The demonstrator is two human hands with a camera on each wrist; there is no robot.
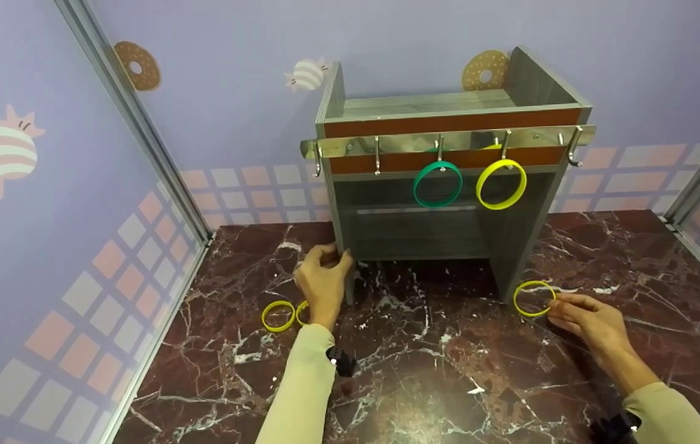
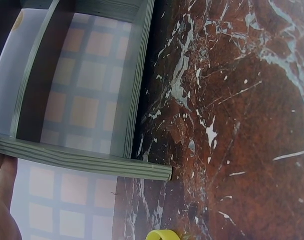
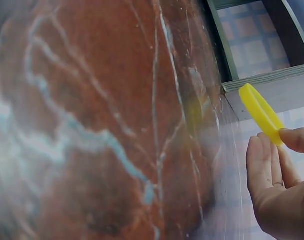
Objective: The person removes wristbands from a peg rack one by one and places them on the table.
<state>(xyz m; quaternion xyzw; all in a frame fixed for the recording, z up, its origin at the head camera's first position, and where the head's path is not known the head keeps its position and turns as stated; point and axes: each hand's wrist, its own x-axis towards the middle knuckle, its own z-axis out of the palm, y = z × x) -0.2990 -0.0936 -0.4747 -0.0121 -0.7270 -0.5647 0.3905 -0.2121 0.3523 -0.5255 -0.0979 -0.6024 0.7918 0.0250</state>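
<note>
My left hand (image 1: 323, 277) grips the front edge of the left side panel of a small grey wooden shelf unit (image 1: 341, 213), thumb on the inner face in the head view. Beyond the shelf's right side, my right hand (image 1: 593, 324) pinches a thin yellow ring (image 3: 253, 107) between thumb and fingers, held up near the panel's lower corner. A metal hook rail (image 1: 359, 146) runs across the shelf's front. From its hooks hang a green ring (image 1: 438, 204) and another yellow ring (image 1: 501, 206).
Beside my left wrist, two yellow rings lie on the dark red marbled table (image 1: 411, 382), one a loose ring (image 1: 279, 329) in full sight, the other partly hidden by the wrist. Patterned purple walls (image 1: 232, 92) enclose the table at the back and sides.
</note>
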